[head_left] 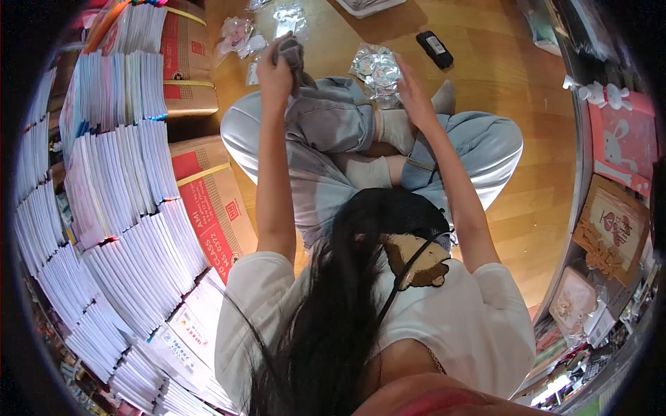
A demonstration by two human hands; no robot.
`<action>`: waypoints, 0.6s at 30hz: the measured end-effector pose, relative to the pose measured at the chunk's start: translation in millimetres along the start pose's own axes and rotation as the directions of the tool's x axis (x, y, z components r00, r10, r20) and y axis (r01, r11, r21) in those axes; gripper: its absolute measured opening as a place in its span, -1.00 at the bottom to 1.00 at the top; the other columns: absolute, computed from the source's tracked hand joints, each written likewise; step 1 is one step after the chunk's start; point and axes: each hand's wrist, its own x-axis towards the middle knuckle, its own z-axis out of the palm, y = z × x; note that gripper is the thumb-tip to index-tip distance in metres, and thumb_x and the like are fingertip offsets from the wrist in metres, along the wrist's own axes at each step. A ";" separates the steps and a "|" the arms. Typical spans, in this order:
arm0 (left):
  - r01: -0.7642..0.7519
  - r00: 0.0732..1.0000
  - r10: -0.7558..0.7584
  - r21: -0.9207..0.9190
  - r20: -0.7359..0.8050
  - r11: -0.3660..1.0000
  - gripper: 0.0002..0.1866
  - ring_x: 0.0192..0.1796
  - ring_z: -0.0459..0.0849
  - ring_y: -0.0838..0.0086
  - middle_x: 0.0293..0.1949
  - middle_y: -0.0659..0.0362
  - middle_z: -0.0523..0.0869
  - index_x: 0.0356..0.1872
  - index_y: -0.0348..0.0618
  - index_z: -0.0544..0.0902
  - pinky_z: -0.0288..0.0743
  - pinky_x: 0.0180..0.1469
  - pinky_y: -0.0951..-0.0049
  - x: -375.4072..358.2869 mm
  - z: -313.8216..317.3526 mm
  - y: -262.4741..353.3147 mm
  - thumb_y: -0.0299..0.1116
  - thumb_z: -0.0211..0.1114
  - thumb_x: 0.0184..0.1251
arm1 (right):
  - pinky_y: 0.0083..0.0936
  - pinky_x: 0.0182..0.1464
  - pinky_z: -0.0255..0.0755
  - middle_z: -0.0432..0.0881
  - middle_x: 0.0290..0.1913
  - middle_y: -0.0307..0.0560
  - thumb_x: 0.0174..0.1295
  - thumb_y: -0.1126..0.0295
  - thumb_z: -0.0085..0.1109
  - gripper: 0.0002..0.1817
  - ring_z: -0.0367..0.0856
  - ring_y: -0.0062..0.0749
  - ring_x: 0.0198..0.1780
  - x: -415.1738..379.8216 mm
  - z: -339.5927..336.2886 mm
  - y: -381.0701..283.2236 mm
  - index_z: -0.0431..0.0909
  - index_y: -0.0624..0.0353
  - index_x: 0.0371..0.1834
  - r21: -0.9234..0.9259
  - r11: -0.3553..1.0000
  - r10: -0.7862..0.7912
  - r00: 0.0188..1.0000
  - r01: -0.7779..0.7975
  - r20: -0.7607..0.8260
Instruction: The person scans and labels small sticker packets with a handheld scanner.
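Observation:
My left hand (275, 75) is closed around a bunched dark grey cloth (293, 59), held up above my left knee. My right hand (414, 90) is at the right edge of a shiny clear plastic packet (381, 75), and its fingers appear to grip that edge. Small patterned pieces show inside the packet, too glossy to make out. Both hands are in front of my crossed legs, over the wooden floor.
More clear packets (239, 36) lie on the floor beyond my left hand. A black device with a white label (435, 50) lies to the right, near a white tray (368, 5). Stacked booklets (125, 163) and cardboard boxes (211, 201) line the left; a shelf with a pink bunny box (621, 142) lines the right.

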 end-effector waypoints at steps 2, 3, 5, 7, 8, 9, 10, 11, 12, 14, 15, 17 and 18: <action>-0.015 1.000 0.015 -0.034 -0.004 0.999 -0.55 -0.13 0.62 0.39 -0.18 0.04 0.67 -0.07 -0.25 0.60 0.42 -0.01 0.49 -1.6 -17.4 5.5 -0.65 -0.13 0.03 | -0.02 0.35 -0.17 0.05 0.40 -0.03 0.25 -0.06 -0.15 -0.37 -0.01 -0.11 0.41 -3.7 4.7 -0.5 0.11 -0.10 0.37 -0.518 0.851 0.009 0.983 0.088 0.181; -0.018 1.000 0.018 -0.045 -0.008 0.999 -0.55 -0.13 0.61 0.41 -0.18 0.05 0.66 -0.06 -0.25 0.59 0.42 -0.02 0.50 -4.8 -21.9 4.9 -0.65 -0.14 0.04 | 0.09 0.35 -0.23 -0.01 0.42 -0.03 0.22 -0.09 -0.11 -0.33 -0.03 -0.10 0.42 -5.0 7.1 -1.9 0.09 -0.13 0.38 -0.719 0.677 0.049 0.965 0.158 0.257; -0.031 0.999 0.030 -0.068 -0.017 0.997 -0.55 -0.14 0.60 0.45 -0.16 0.08 0.66 -0.03 -0.25 0.58 0.43 -0.05 0.53 -8.4 -29.6 3.5 -0.63 -0.15 0.06 | 0.27 0.30 -0.38 -0.09 0.44 -0.04 0.17 -0.13 -0.07 -0.29 -0.03 -0.13 0.42 -3.4 11.3 1.9 0.07 -0.19 0.38 -0.602 0.789 -0.019 0.983 0.126 0.181; 0.114 0.993 -0.117 -0.235 -0.002 0.965 -0.57 -0.15 0.58 0.50 -0.17 0.12 0.65 -0.01 -0.23 0.57 0.43 -0.07 0.55 -20.4 -27.4 11.3 -0.60 -0.15 0.12 | 0.22 0.32 -0.38 -0.06 0.43 -0.01 0.19 -0.11 -0.08 -0.32 -0.01 -0.13 0.42 -5.6 7.2 -13.1 0.08 -0.18 0.37 -0.520 0.844 -0.080 0.990 0.130 0.118; 0.182 0.982 -0.189 -0.316 0.008 0.931 -0.58 -0.16 0.57 0.53 -0.17 0.14 0.65 0.00 -0.23 0.57 0.43 -0.09 0.56 -28.3 -23.6 18.3 -0.59 -0.15 0.16 | 0.06 0.35 -0.22 0.01 0.41 0.03 0.25 -0.05 -0.12 -0.38 0.04 -0.14 0.40 -7.4 2.9 -24.5 0.10 -0.16 0.36 -0.538 0.837 -0.041 0.991 0.104 0.127; 0.227 0.973 -0.229 -0.384 0.040 0.895 -0.64 -0.19 0.55 0.59 -0.20 0.18 0.64 0.02 -0.22 0.56 0.44 -0.13 0.58 -33.9 -18.5 29.6 -0.50 -0.13 0.29 | -0.03 0.35 -0.15 0.03 0.40 0.04 0.27 -0.03 -0.14 -0.40 0.06 -0.15 0.39 -5.8 0.6 -39.4 0.10 -0.16 0.36 -0.351 0.936 0.059 0.984 0.003 0.168; 0.225 0.973 -0.230 -0.372 0.031 0.900 -0.68 -0.20 0.56 0.58 -0.21 0.17 0.64 0.01 -0.23 0.56 0.44 -0.14 0.57 -39.3 -9.2 20.6 -0.37 -0.08 0.39 | -0.11 0.34 -0.08 0.05 0.39 0.05 0.29 -0.01 -0.16 -0.42 0.08 -0.16 0.38 -4.1 -0.8 -53.4 0.10 -0.15 0.36 -0.155 0.981 0.150 0.961 -0.116 0.232; 0.248 0.967 -0.249 -0.389 0.049 0.887 -0.66 -0.19 0.56 0.58 -0.21 0.17 0.65 0.01 -0.22 0.56 0.43 -0.12 0.57 -46.5 1.0 33.2 -0.24 -0.04 0.41 | -0.20 0.34 -0.02 0.07 0.38 0.06 0.31 0.01 -0.19 -0.44 0.10 -0.17 0.38 -5.4 -0.3 -63.1 0.10 -0.15 0.36 0.035 0.966 0.231 0.921 -0.255 0.313; 0.288 0.958 -0.273 -0.309 0.092 0.906 -0.63 -0.13 0.57 0.54 -0.16 0.12 0.66 0.01 -0.20 0.57 0.42 -0.05 0.52 -52.0 12.8 36.2 -0.17 -0.03 0.41 | -0.37 0.27 0.14 0.17 0.33 0.04 0.35 0.05 -0.23 -0.45 0.21 -0.22 0.31 -7.0 4.5 -69.6 0.08 -0.07 0.37 0.073 0.974 0.184 0.933 -0.217 0.310; 0.222 0.940 -0.149 -0.216 0.308 0.951 -0.54 0.11 0.52 0.24 0.01 0.00 0.59 0.06 -0.17 0.53 0.30 0.15 0.36 -64.7 42.0 27.9 -0.04 -0.09 0.41 | -0.35 0.25 0.17 0.22 0.29 0.01 0.35 0.04 -0.22 -0.43 0.27 -0.26 0.26 -12.1 20.8 -81.6 0.07 0.00 0.37 0.548 0.632 0.435 0.836 -0.548 0.334; 0.165 0.891 -0.036 -0.250 0.453 0.954 -0.54 0.24 0.37 0.38 0.15 0.05 0.48 0.17 -0.23 0.40 0.15 0.28 0.40 -71.5 57.1 21.7 -0.12 -0.08 0.42 | -0.34 0.24 0.19 0.25 0.28 0.00 0.35 0.03 -0.22 -0.42 0.30 -0.29 0.23 -13.6 25.5 -85.7 0.07 0.03 0.37 0.711 0.339 0.533 0.749 -0.616 0.394; 0.084 0.886 0.010 -0.182 0.464 0.980 -0.46 0.32 0.26 0.34 0.24 0.05 0.38 0.24 -0.24 0.30 0.04 0.33 0.39 -83.2 70.6 25.3 -0.05 -0.11 0.41 | -0.34 0.20 0.26 0.34 0.19 -0.04 0.34 0.12 -0.17 -0.44 0.38 -0.28 0.16 -6.4 20.1 -91.9 0.07 0.10 0.35 0.733 0.305 0.536 0.746 -0.608 0.396; 0.093 0.873 0.019 -0.203 0.488 0.975 -0.44 0.29 0.29 0.27 0.22 0.00 0.38 0.24 -0.23 0.30 0.09 0.31 0.36 -75.2 67.8 22.2 -0.02 -0.11 0.40 | -0.34 0.18 0.29 0.39 0.16 -0.04 0.34 0.13 -0.17 -0.46 0.42 -0.26 0.13 -4.9 15.6 -85.0 0.08 0.09 0.33 0.749 0.343 0.500 0.786 -0.566 0.365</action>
